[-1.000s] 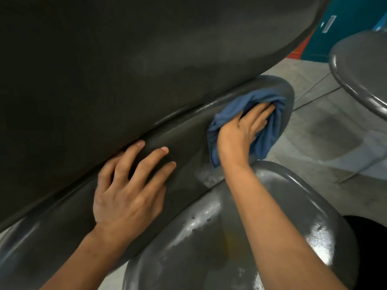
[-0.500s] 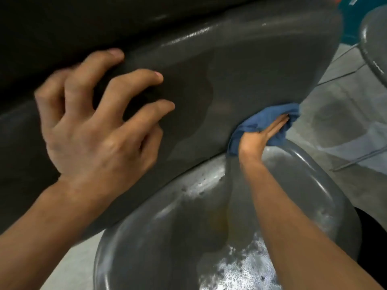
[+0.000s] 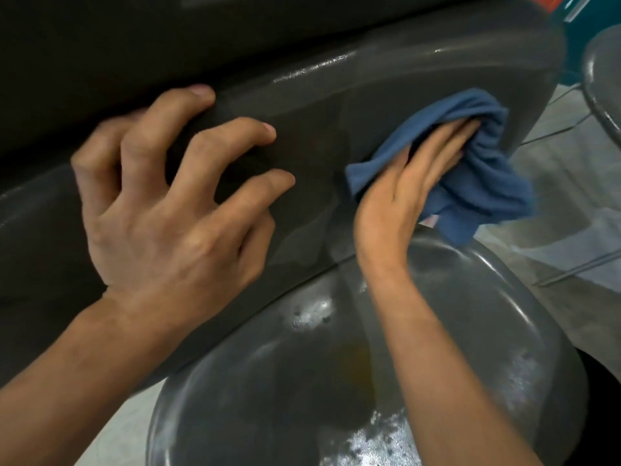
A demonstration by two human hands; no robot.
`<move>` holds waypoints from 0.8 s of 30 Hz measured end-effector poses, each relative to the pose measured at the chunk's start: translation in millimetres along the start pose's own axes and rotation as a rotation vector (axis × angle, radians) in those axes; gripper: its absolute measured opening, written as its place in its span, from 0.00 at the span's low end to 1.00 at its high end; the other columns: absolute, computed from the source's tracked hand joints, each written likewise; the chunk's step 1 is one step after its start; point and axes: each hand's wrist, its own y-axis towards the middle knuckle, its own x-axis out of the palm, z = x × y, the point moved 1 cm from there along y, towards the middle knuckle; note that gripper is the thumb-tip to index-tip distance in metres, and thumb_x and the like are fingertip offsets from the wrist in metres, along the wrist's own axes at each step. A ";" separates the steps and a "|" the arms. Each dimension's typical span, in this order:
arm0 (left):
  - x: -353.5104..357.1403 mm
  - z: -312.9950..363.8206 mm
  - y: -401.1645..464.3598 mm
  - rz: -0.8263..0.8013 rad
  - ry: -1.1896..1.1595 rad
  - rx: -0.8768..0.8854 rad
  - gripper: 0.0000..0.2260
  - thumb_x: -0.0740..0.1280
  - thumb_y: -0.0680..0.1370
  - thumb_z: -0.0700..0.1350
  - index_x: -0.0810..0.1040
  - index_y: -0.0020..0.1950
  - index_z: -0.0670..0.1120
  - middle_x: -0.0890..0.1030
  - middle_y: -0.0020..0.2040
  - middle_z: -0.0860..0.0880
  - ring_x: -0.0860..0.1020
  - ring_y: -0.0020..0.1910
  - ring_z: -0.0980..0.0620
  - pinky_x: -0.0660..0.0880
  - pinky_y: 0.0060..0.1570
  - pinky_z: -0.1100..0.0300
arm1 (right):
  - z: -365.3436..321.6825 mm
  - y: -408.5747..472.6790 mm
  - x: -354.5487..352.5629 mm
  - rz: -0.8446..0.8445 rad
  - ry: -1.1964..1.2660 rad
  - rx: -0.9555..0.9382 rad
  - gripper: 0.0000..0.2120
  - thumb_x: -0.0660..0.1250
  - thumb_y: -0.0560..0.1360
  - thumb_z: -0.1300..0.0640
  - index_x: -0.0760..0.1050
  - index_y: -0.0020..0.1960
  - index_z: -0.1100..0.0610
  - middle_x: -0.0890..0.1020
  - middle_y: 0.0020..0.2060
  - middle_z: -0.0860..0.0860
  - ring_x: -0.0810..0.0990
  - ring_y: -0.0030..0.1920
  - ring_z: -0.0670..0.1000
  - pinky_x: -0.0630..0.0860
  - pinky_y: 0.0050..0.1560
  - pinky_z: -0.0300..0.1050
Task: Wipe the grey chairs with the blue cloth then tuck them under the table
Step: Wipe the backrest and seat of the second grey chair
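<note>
On the grey chair [image 3: 386, 95] backrest, right hand [image 3: 413, 183] pressing the blue cloth [image 3: 484, 183] with flat fingers, left hand [image 3: 174, 203] bracing, clawed fingertips, grasping nothing; best to overlap strokes toward the rim

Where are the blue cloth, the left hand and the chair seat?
blue cloth [image 3: 484, 183]: head view, bunched folds right of the fingers.
left hand [image 3: 168, 210]: head view, back of the hand.
chair seat [image 3: 268, 381]: head view, bare glossy middle.

We look down on a pale grey concrete floor [image 3: 571, 210] with thin metal legs [image 3: 578, 269] crossing it. Top right, we see a teal panel [image 3: 578, 5] edged in orange-red.
</note>
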 end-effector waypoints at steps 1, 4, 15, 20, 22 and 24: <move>0.8 -1.1 0.2 -0.006 -0.007 0.002 0.11 0.64 0.82 0.42 0.80 0.62 0.51 0.73 0.70 0.48 0.70 0.71 0.32 0.73 0.57 0.29 | 8.1 -8.1 2.0 -0.020 -0.005 -0.014 0.30 0.50 0.86 0.51 0.41 0.82 0.60 0.42 0.82 0.55 0.40 0.81 0.52 0.38 0.79 0.42; 3.8 -5.5 0.7 -0.013 -0.028 0.005 0.11 0.63 0.83 0.43 0.78 0.63 0.51 0.68 0.71 0.50 0.72 0.71 0.33 0.72 0.59 0.29 | 49.9 -35.5 2.7 -0.071 0.043 0.106 0.30 0.51 0.85 0.55 0.40 0.82 0.51 0.42 0.82 0.51 0.43 0.80 0.46 0.45 0.79 0.35; 2.4 -3.2 1.2 -0.001 0.005 0.004 0.09 0.63 0.83 0.43 0.80 0.61 0.50 0.70 0.70 0.49 0.72 0.70 0.33 0.74 0.57 0.30 | -12.8 -66.6 14.5 -0.224 0.094 0.129 0.35 0.40 0.79 0.46 0.35 0.79 0.64 0.41 0.79 0.68 0.39 0.80 0.67 0.37 0.80 0.58; -1.8 -0.8 1.1 -0.033 0.014 0.013 0.12 0.61 0.84 0.42 0.81 0.63 0.49 0.76 0.70 0.43 0.70 0.72 0.32 0.73 0.58 0.29 | -12.5 -74.4 29.2 -0.157 0.039 0.045 0.30 0.46 0.81 0.45 0.38 0.78 0.51 0.43 0.79 0.46 0.40 0.80 0.45 0.43 0.81 0.50; -0.2 -6.4 -0.2 -0.067 -0.032 -0.008 0.13 0.59 0.85 0.43 0.78 0.66 0.51 0.70 0.73 0.47 0.70 0.72 0.32 0.71 0.61 0.29 | 23.3 -90.9 31.5 -0.176 0.044 0.182 0.29 0.45 0.82 0.51 0.40 0.80 0.55 0.42 0.79 0.48 0.42 0.80 0.45 0.43 0.80 0.40; 3.0 -9.5 1.2 -0.065 -0.067 -0.017 0.13 0.58 0.85 0.43 0.76 0.66 0.53 0.66 0.73 0.50 0.70 0.72 0.33 0.71 0.62 0.30 | 53.8 -109.8 33.7 -0.229 0.060 0.413 0.28 0.44 0.83 0.61 0.40 0.80 0.62 0.42 0.80 0.54 0.46 0.81 0.49 0.45 0.76 0.31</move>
